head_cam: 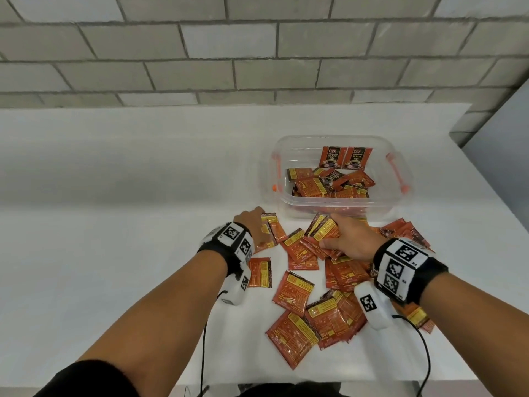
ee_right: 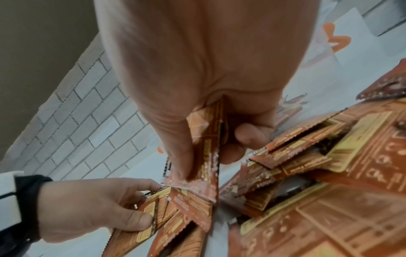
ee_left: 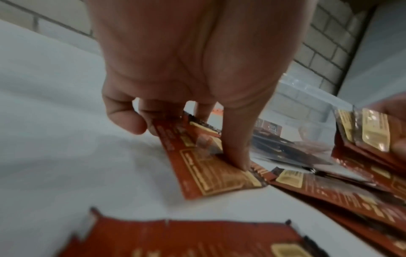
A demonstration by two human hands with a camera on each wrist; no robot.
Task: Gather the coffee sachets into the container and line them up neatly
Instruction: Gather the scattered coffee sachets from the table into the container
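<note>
Several red-and-yellow coffee sachets (head_cam: 294, 293) lie scattered on the white table in front of a clear plastic container (head_cam: 398, 196) that holds more sachets (head_cam: 329, 183), two of them upright against its far wall. My left hand (head_cam: 253, 224) pinches a few sachets (ee_left: 204, 160) at the pile's left edge, thumb (ee_left: 236, 147) pressed on top. My right hand (head_cam: 347, 239) grips a small bunch of sachets (ee_right: 207, 151) between thumb and fingers, just in front of the container's near wall.
The white table (head_cam: 114, 224) runs to a grey brick wall (head_cam: 229, 53) behind. The container has orange clip handles (head_cam: 396, 174) at its sides. Black cables (head_cam: 426, 353) trail from both wrist devices toward the table's near edge.
</note>
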